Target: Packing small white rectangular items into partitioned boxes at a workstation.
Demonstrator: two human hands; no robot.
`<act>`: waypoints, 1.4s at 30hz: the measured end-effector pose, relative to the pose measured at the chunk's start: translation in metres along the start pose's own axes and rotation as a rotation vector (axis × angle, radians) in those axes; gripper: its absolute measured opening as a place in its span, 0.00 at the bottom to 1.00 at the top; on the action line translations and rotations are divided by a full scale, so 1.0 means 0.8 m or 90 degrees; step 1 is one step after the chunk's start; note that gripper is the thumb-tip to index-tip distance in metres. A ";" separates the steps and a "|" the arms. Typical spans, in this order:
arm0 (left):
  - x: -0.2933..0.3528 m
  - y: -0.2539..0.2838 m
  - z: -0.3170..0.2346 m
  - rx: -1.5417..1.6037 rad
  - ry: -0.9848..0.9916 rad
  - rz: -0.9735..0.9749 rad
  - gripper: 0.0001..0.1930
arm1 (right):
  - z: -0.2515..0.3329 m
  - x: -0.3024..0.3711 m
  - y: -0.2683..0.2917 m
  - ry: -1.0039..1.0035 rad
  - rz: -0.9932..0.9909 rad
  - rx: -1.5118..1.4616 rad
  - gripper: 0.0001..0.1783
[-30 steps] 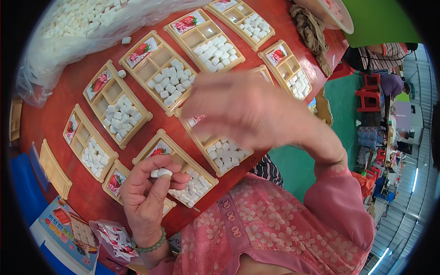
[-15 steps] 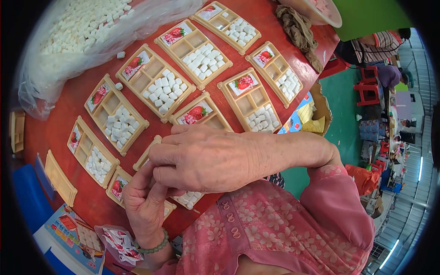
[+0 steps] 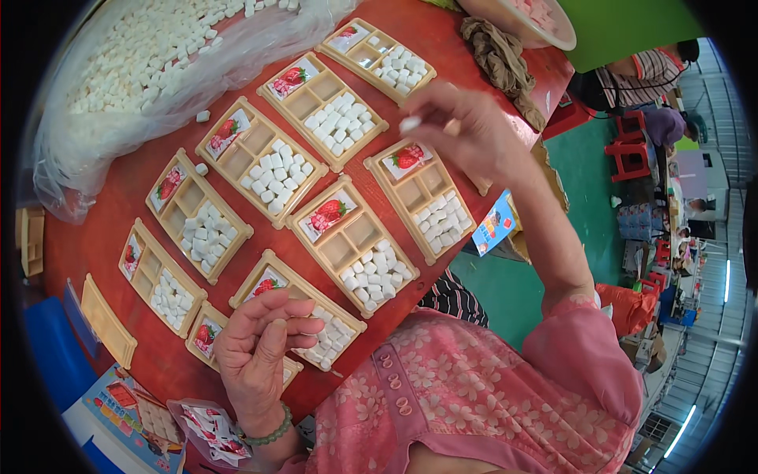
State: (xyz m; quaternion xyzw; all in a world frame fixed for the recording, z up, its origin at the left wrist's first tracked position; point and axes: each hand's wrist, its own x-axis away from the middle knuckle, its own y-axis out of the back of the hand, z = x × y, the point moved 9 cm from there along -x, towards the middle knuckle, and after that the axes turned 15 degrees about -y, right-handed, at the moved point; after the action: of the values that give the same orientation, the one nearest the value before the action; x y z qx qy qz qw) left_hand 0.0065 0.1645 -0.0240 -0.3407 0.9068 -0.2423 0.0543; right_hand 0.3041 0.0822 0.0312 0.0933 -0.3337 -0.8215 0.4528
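My right hand [image 3: 466,130] is raised over the far right trays, smeared by motion, with a white marshmallow [image 3: 410,124] pinched at its fingertips. Half curled, its fingers apart, my left hand [image 3: 257,347] hovers over a near tray [image 3: 251,278]; no held item shows, though part of the palm is hidden. Several beige divided plastic trays [image 3: 296,220] lie in slanted rows on the red table. Each fully visible one has a strawberry-printed packet [image 3: 328,215] in one compartment and white marshmallows [image 3: 377,275] in the largest. My right hand covers much of the far right tray.
A clear bag [image 3: 67,142] of loose marshmallows fills the far left, a stray marshmallow [image 3: 203,116] beside it. A brown cloth [image 3: 501,59] and bowl [image 3: 562,28] sit far right. Printed packets fill a clear tub [image 3: 178,411] near left. Other people sit beyond the table.
My right hand has swung away from my left toward the far right, carrying a marshmallow. The left hand stays near its place, its fingers more spread. The near trays are uncovered.
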 end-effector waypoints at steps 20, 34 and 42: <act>0.000 0.008 -0.005 -0.046 0.004 -0.034 0.16 | -0.012 -0.060 -0.027 -0.045 0.124 -0.011 0.03; -0.002 0.006 -0.006 -0.051 -0.001 -0.034 0.16 | 0.008 -0.054 -0.033 0.093 0.068 0.164 0.06; -0.001 0.007 -0.005 -0.055 0.001 -0.038 0.16 | 0.018 -0.051 -0.034 0.118 0.063 0.208 0.05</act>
State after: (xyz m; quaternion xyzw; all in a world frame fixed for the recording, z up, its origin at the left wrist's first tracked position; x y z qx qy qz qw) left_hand 0.0024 0.1701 -0.0230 -0.3694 0.9059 -0.2047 0.0318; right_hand 0.3023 0.1317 0.0189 0.2243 -0.4240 -0.7210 0.5001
